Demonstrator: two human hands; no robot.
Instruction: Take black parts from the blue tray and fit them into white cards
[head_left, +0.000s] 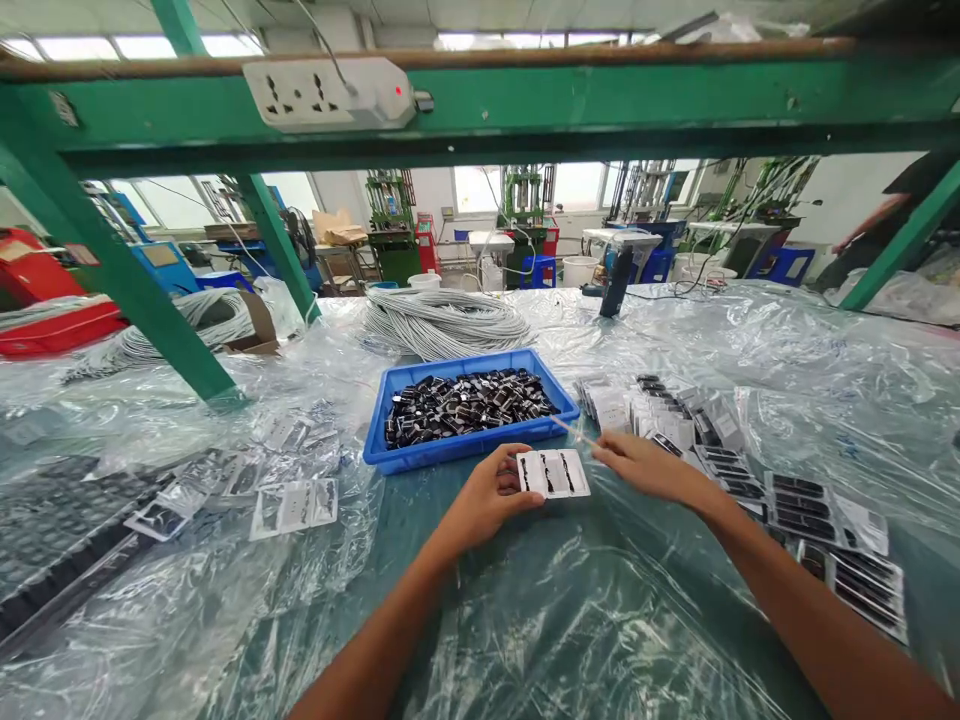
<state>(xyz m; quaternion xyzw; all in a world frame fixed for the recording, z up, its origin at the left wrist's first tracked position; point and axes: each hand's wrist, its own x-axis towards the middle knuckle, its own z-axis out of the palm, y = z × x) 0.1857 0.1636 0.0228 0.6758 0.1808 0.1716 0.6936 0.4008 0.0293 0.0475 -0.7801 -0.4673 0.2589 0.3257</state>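
Observation:
My left hand (487, 500) pinches the left edge of a small white card (555, 475) that carries three dark, wavy strips. Just right of the card, my right hand (637, 460) is closed around a thin, pale stick-like tool (574, 430); its tip points up and left toward a blue tray (457, 450). That tray, beyond my hands, holds a heap of small black and silver pieces (472, 405). Past my right hand lie rows of flat packs with black strips (802, 510) and a row of pale packets (611, 405).
Clear plastic sheeting (480, 640) covers the table. Several clear packets (296, 507) lie at left, near dark stacked pieces (67, 540). Behind the tray are a coil of grey cable (446, 322) and a dark upright device (616, 285). A green beam (600, 100) with a power strip (330, 93) crosses above.

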